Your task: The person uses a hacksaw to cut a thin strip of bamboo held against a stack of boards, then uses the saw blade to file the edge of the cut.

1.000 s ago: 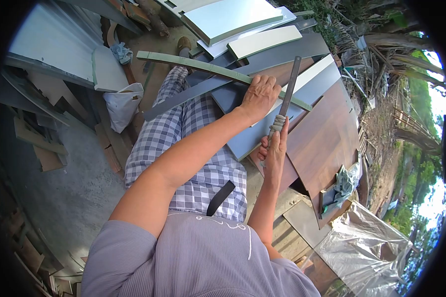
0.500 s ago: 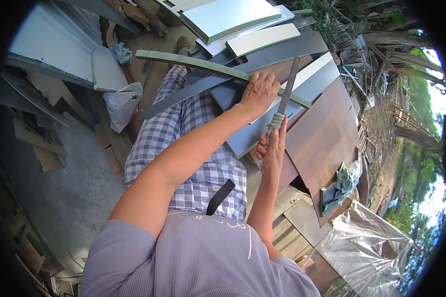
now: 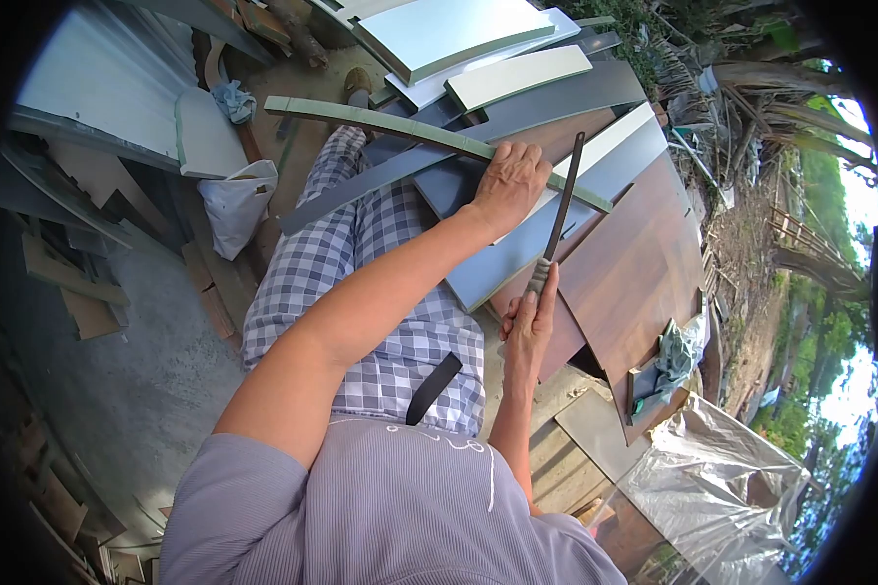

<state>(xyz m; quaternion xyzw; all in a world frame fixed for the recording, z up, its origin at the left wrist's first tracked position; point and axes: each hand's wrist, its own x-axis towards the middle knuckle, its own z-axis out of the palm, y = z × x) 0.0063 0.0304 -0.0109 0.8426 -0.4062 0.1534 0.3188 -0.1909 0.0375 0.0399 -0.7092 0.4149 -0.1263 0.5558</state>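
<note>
A long, narrow, slightly curved strip with a greenish edge lies across the stacked boards. My left hand is wrapped over it near its right part. In my right hand is a long dark flat tool like a file, gripped by its wrapped handle. Its blade points up and away, beside my left hand and over the strip's right end. Under both hands are the blue-grey board and a dark curved board, which reaches over the checkered trousers.
White-faced panels are piled at the top, brown wood-look panels at the right. A white bag and leaning panels stand at the left. Crumpled cloth and silvery sheeting are at the lower right.
My right hand has drawn back towards my body with the tool, whose blade now shows narrower, more edge-on. My left hand and the strip are nearly unchanged.
</note>
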